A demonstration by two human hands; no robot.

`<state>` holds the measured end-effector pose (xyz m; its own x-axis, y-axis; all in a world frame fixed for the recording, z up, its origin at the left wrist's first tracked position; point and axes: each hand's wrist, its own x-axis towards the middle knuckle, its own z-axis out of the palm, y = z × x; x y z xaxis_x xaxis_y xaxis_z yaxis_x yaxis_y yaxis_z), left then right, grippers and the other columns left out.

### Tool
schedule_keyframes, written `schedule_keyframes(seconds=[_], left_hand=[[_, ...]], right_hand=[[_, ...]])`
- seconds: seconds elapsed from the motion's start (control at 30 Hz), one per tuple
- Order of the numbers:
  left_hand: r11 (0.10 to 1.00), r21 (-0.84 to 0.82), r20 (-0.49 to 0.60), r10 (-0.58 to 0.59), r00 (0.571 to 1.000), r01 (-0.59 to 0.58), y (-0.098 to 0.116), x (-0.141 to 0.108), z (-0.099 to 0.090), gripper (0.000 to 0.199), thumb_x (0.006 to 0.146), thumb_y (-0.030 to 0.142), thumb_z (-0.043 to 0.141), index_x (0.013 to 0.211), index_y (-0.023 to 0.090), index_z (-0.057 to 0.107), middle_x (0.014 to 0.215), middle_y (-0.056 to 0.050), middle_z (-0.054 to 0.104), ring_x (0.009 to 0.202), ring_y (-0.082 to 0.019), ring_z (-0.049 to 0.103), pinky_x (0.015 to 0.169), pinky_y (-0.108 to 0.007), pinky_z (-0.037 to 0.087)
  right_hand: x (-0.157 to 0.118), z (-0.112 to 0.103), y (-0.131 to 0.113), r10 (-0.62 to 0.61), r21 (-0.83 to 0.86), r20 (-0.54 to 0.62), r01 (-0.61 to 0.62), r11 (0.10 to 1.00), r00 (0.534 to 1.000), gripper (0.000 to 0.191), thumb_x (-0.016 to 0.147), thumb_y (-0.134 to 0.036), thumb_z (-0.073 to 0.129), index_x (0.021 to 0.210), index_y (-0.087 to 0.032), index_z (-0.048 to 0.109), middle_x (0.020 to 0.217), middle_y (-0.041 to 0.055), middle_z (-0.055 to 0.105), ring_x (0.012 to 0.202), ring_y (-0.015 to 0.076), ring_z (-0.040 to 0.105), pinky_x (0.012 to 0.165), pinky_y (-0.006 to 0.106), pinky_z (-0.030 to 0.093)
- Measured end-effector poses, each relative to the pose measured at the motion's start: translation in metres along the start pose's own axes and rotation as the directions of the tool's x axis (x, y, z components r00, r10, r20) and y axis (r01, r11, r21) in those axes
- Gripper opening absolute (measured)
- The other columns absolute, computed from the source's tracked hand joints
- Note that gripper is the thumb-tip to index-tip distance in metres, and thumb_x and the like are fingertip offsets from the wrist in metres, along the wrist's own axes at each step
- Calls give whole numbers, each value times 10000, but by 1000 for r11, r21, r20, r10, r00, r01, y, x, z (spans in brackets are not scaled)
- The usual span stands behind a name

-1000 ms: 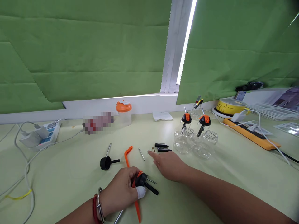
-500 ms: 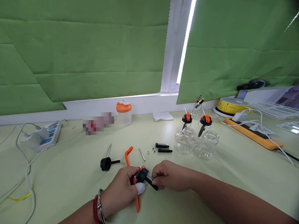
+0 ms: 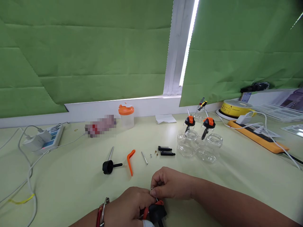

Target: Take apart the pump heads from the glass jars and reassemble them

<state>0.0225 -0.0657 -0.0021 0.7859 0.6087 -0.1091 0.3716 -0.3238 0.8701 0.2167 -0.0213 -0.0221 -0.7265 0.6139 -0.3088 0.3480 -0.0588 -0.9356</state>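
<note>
Low in the view, my left hand (image 3: 132,203), a white wrap on its thumb, is closed around a black-and-orange cap (image 3: 157,212). My right hand (image 3: 168,183) pinches a thin metal rod (image 3: 156,199) at the cap's orange side; the fingers hide most of the rod. Beyond my hands lie an orange bent lever (image 3: 129,160), a loose metal pin (image 3: 144,158) and two black pieces with springs (image 3: 167,153). A few tiny brown bits (image 3: 157,154) and clear bits (image 3: 151,155) sit between them. A second black cap (image 3: 108,167) with a rod and stem lies to the left.
Clear glass jars (image 3: 208,151) stand right of centre, with two orange-and-black tops (image 3: 208,123) behind. An orange-lidded cup (image 3: 127,118) and white paper (image 3: 165,118) are at the back. Power strips (image 3: 258,137) and cables (image 3: 29,170) lie on both sides.
My left hand has brought the cap down and toward me, turning its orange side to my right hand. The orange lever behind it now shows whole. My right hand has shifted slightly left.
</note>
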Motion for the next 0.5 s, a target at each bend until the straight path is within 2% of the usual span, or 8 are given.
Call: schedule_keyframes(seconds=[0.07, 0.17, 0.27, 0.33, 0.4, 0.43, 0.5], left_hand=[[997, 51, 25, 50, 998, -51, 1, 1, -1, 233, 727, 345, 575, 631, 194, 426, 627, 37, 404, 556, -104, 367, 516, -219, 316], [988, 113, 65, 98, 993, -105, 5, 3, -2, 287, 748, 371, 539, 593, 202, 365, 582, 37, 376, 531, -111, 342, 502, -234, 292], [984, 120, 110, 116, 987, -129, 11, 2, -3, 296, 772, 363, 509, 594, 206, 332, 571, 32, 361, 540, -124, 346, 524, -248, 297], [987, 110, 109, 104, 989, -116, 13, 2, -3, 310, 775, 366, 514, 599, 205, 317, 575, 31, 359, 546, -126, 346, 532, -253, 298], [991, 99, 87, 82, 993, -91, 12, 1, -2, 333, 767, 365, 531, 592, 203, 300, 575, 34, 359, 539, -119, 331, 524, -256, 290], [993, 91, 76, 71, 995, -78, 12, 1, -2, 338, 762, 360, 538, 587, 202, 296, 572, 36, 359, 533, -116, 323, 518, -256, 287], [995, 74, 63, 58, 996, -63, 10, 0, -2, 330, 747, 335, 550, 581, 201, 298, 571, 40, 363, 522, -107, 307, 509, -254, 282]], right_hand=[[2, 3, 1, 45, 95, -5, -44, 995, 999, 115, 729, -250, 610, 710, -137, 592, 589, -28, 552, 511, 61, 423, 471, 175, 309], [8, 6, 3, 119, 270, -81, -93, 958, 990, 126, 731, -263, 591, 691, -157, 536, 520, -50, 504, 415, 44, 346, 403, 173, 246], [14, 5, 7, 58, 321, -225, 18, 947, 973, 154, 760, -310, 574, 729, -172, 513, 574, -36, 542, 409, 45, 354, 394, 172, 255], [18, 4, 12, -76, 176, -343, 144, 974, 936, 130, 776, -299, 564, 786, -169, 552, 637, -16, 575, 459, 60, 426, 441, 185, 334], [21, 3, 16, -263, -133, -405, 228, 965, 876, 110, 790, -246, 543, 832, -167, 608, 682, 6, 603, 550, 91, 506, 537, 216, 405], [23, 2, 18, -358, -308, -394, 246, 919, 846, 128, 795, -214, 527, 848, -168, 634, 704, 19, 619, 607, 111, 540, 590, 234, 424], [26, 1, 21, -496, -585, -313, 246, 772, 810, 201, 803, -163, 488, 886, -168, 670, 790, 53, 661, 723, 155, 589, 672, 270, 442]])
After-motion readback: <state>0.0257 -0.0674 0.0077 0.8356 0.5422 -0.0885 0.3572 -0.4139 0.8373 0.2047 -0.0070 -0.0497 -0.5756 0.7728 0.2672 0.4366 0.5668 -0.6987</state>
